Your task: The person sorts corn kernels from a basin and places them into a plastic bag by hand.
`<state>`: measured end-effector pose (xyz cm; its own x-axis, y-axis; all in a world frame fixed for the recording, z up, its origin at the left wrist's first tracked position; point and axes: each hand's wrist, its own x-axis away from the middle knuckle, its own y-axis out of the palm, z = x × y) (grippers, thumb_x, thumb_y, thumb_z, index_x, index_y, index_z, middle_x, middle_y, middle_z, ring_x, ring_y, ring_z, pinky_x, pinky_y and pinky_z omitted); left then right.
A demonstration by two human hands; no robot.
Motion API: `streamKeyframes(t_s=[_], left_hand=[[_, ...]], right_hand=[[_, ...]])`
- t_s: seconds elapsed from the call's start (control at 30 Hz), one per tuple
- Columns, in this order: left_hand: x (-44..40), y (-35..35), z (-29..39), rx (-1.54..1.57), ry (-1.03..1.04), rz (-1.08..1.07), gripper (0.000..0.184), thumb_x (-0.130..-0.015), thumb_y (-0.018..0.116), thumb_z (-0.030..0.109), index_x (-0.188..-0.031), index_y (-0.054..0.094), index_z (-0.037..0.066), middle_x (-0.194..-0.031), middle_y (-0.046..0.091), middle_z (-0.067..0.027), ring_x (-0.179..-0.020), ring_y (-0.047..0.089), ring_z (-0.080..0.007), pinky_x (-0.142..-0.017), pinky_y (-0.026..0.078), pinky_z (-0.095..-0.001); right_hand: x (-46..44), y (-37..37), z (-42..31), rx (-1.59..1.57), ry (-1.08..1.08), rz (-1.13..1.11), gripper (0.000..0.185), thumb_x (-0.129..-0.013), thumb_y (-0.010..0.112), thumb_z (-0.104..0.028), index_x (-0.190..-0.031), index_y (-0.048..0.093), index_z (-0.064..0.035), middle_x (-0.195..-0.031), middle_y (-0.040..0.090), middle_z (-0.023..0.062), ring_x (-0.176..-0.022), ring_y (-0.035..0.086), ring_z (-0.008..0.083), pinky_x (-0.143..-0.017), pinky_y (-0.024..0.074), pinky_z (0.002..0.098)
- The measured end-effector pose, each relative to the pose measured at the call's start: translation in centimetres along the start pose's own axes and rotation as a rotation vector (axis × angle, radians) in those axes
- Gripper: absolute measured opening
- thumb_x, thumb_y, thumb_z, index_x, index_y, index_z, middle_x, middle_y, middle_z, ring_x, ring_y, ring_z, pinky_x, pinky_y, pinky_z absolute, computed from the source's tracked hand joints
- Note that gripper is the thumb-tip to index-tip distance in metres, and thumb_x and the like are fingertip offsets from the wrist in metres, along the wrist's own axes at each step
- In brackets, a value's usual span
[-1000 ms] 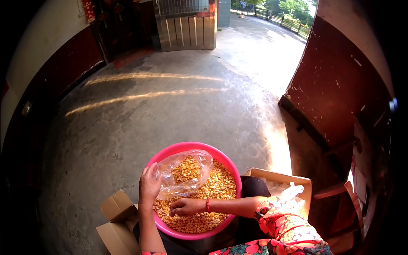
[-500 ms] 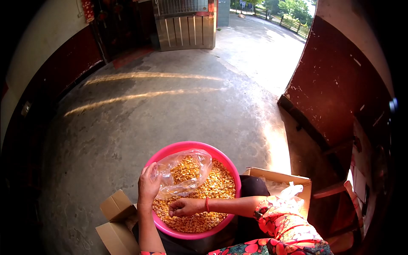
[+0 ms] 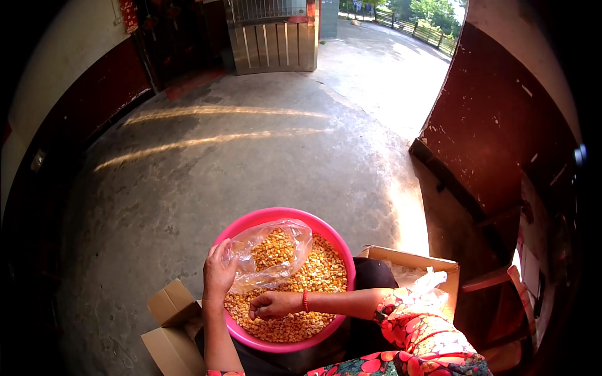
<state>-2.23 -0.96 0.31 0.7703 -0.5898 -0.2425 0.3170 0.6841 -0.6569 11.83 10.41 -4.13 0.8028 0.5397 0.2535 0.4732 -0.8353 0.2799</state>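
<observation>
A pink basin (image 3: 348, 257) full of yellow corn kernels (image 3: 326, 266) stands in front of my knees. Inside it, on the kernels, lies a clear plastic bag (image 3: 301, 250) with a heap of corn in it, its mouth turned toward me. My left hand (image 3: 219, 271) is closed on the bag's left edge, at the rim of the basin. Just below the bag, my right hand (image 3: 271, 305) rests low in the corn with its fingers curled into the kernels. The fingertips are partly hidden. A red bracelet (image 3: 305, 301) circles the right wrist.
To the right sits an open cardboard box (image 3: 448, 269) with clear plastic bags (image 3: 429, 282) in it. Another cardboard box (image 3: 172, 348) with raised flaps is at my left. A reddish chair (image 3: 495, 280) stands far right. Concrete floor (image 3: 188, 207) stretches to a metal gate (image 3: 276, 44).
</observation>
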Motion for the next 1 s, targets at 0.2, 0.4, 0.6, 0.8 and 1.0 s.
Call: streamKeyframes(t_s=[0.2,0.4,0.6,0.8,1.0], left_hand=[[0.0,0.0,-0.1,-0.012,-0.002,-0.001,0.041,-0.075,0.066,0.006,-0.115,0.056,0.001,-0.109,0.059,-0.0157,-0.102,0.059,-0.0295,-0.087,0.047,-0.0357],[0.0,0.0,0.0,-0.005,-0.004,-0.007,0.042,-0.075,0.066,0.007,-0.115,0.056,0.001,-0.110,0.059,-0.0155,-0.102,0.059,-0.0295,-0.087,0.047,-0.0358],[0.0,-0.1,0.4,-0.014,-0.044,0.005,0.042,-0.075,0.065,0.006,-0.116,0.056,0.002,-0.111,0.059,-0.0152,-0.104,0.058,-0.0298,-0.089,0.046,-0.0358],[-0.1,0.5,0.3,-0.054,-0.022,-0.008,0.044,-0.075,0.065,0.009,-0.117,0.055,0.002,-0.113,0.058,-0.0153,-0.106,0.056,-0.0306,-0.091,0.045,-0.0367],[0.1,0.5,0.3,-0.042,-0.023,-0.002,0.044,-0.075,0.065,0.008,-0.118,0.055,0.002,-0.114,0.058,-0.0157,-0.106,0.056,-0.0305,-0.091,0.044,-0.0365]], right_hand=[[-0.1,-0.1,0.2,-0.018,0.014,-0.025,0.011,-0.092,0.050,-0.016,-0.093,0.058,-0.0084,-0.064,0.049,-0.0034,-0.052,0.043,0.0056,-0.043,0.0355,0.0210],[-0.1,0.1,0.0,-0.054,0.016,-0.046,0.012,-0.094,0.049,-0.017,-0.096,0.058,-0.0083,-0.063,0.048,-0.0033,-0.051,0.042,0.0046,-0.042,0.0334,0.0201],[2.1,-2.0,-5.7,-0.285,-0.136,-0.090,0.015,-0.097,0.046,-0.017,-0.104,0.055,-0.0075,-0.070,0.045,-0.0071,-0.053,0.036,-0.0004,-0.044,0.0260,0.0150],[2.6,-6.5,-7.3,-0.168,-0.428,0.606,0.019,-0.091,0.052,-0.010,-0.108,0.056,-0.0026,-0.086,0.057,-0.0002,-0.079,0.053,0.0068,-0.071,0.0458,0.0219],[1.7,-8.0,-5.9,0.390,-0.499,0.730,0.024,-0.084,0.058,-0.011,-0.106,0.061,-0.0020,-0.111,0.061,0.0095,-0.105,0.057,0.0207,-0.092,0.0447,0.0339]])
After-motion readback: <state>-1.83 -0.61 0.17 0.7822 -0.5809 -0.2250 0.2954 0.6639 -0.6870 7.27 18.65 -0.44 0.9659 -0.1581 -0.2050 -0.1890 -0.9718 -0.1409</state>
